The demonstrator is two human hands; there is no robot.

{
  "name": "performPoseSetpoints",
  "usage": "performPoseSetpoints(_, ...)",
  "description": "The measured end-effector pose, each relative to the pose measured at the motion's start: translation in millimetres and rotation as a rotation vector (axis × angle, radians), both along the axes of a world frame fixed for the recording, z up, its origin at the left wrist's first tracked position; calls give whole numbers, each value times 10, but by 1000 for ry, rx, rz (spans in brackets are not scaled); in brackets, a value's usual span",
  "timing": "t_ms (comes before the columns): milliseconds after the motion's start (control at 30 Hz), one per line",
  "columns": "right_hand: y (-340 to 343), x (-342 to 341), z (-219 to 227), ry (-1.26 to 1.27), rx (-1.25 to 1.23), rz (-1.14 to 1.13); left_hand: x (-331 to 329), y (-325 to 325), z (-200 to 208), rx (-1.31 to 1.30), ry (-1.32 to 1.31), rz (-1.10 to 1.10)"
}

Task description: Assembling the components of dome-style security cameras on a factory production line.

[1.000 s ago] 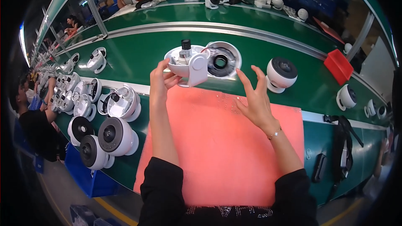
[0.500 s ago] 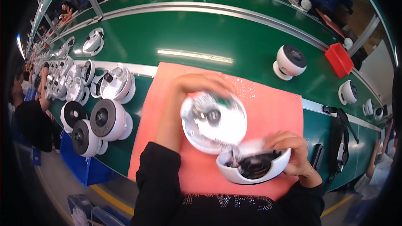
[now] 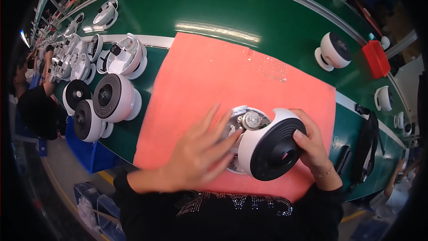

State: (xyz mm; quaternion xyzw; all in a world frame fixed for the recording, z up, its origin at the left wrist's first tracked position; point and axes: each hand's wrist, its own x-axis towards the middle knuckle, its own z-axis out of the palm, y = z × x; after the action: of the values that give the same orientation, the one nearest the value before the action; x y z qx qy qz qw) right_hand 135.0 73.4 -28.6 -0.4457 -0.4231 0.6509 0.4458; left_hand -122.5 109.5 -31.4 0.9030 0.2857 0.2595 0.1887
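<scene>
In my right hand [image 3: 313, 142] is a round white front shell [image 3: 277, 147] with a black ringed face, held by its right edge with the thumb on the black face. The face is turned up toward me and tilted. Just left of it, partly hidden beneath, lies the white rear shell [image 3: 237, 166], its metal motor-like part [image 3: 251, 119] showing in the gap. My left hand [image 3: 196, 151] has its fingers spread, slightly blurred, with the fingertips over the rear shell's left side. Whether they touch it I cannot tell.
The work sits on a pink mat [image 3: 196, 76] with small shiny studs. Assembled white-and-black camera units [image 3: 113, 97] and open white shells [image 3: 127, 58] crowd the left. Beyond the mat at right stand another camera unit [image 3: 334, 50] and a red bin [image 3: 376, 59]. A black strap [image 3: 368, 145] lies right.
My right hand has turned the front shell from open side up to black face up, over the rear shell. My left hand has drawn back from the rear shell's far edge to its left side.
</scene>
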Motion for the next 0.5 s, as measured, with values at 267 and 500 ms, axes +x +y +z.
performPoseSetpoints(267,-128,-271,127,-318,381,72,-52,-400,-191,-100,34,93)
performPoseSetpoints(500,-73,-375,17,-380,317,-54,-165,-139,-120,-396,-173,-27)
